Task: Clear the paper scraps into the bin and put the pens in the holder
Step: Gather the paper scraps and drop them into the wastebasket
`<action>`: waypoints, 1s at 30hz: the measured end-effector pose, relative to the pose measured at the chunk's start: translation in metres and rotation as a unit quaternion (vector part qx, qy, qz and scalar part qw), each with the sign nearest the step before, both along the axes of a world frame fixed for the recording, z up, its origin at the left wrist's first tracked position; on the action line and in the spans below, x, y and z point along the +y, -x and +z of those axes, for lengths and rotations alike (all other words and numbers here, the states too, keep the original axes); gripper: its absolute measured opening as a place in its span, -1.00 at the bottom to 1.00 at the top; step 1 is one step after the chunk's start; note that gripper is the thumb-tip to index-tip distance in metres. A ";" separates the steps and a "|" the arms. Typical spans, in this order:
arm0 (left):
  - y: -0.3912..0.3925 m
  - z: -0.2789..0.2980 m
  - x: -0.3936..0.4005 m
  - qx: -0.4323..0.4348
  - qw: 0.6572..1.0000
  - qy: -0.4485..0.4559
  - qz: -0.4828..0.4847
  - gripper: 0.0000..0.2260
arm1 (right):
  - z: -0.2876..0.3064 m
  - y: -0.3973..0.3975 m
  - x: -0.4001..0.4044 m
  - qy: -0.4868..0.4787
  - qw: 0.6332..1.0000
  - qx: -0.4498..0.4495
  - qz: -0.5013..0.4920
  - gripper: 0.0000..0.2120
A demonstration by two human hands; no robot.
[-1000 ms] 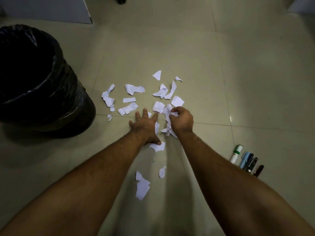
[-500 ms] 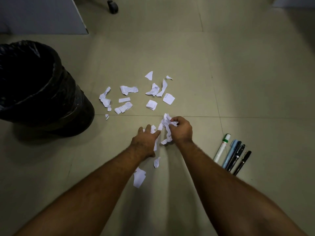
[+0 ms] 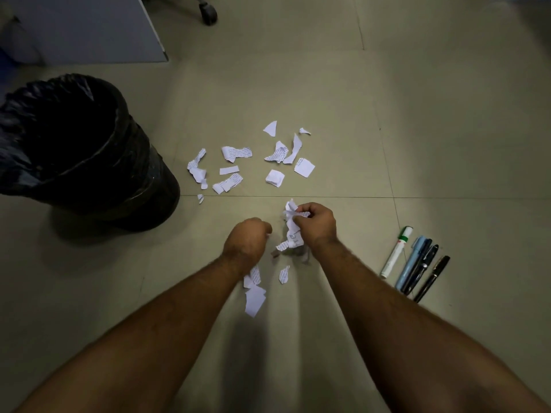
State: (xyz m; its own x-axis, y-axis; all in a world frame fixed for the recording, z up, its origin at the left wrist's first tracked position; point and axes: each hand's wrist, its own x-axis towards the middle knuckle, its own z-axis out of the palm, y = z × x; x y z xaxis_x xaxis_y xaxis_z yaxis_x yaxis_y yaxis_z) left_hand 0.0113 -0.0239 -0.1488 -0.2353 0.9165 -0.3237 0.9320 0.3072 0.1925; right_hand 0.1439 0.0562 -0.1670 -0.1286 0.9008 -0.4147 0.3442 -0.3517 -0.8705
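Observation:
White torn paper scraps (image 3: pixel 250 168) lie scattered on the tiled floor, just beyond my hands. My right hand (image 3: pixel 317 225) is shut on a bunch of crumpled scraps (image 3: pixel 292 228), lifted a little off the floor. My left hand (image 3: pixel 246 238) is curled into a fist beside it; what it holds is hidden. More scraps (image 3: pixel 255 296) lie under my left wrist. A black bin (image 3: pixel 74 150) with a black liner stands at the left. Several pens (image 3: pixel 417 263) lie side by side at the right, including a white marker with a green band (image 3: pixel 396 251). No holder is in view.
A white cabinet panel (image 3: pixel 89 28) stands at the back left, with a chair caster (image 3: pixel 208 8) next to it. Pale floor tiles (image 3: pixel 387 99) stretch on all sides.
Both hands pulled back toward me, dragging scraps together. My left hand went from flat on the floor to a fist. My right hand lifted its bunch of scraps.

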 end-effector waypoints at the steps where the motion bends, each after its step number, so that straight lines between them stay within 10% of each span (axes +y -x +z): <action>1: 0.006 0.009 0.004 -0.028 0.998 -0.031 0.045 -0.75 | 0.005 0.003 0.001 0.001 1.000 0.008 -0.001 -0.78; 16: 0.176 0.241 0.014 -0.066 0.909 -0.293 0.290 -0.88 | 0.210 0.200 0.001 -0.117 0.975 0.180 0.060 -0.78; 30: 0.256 0.222 -0.047 -0.040 0.874 -0.288 0.388 -0.78 | 0.245 0.324 -0.037 -0.304 0.894 -0.098 0.313 -0.73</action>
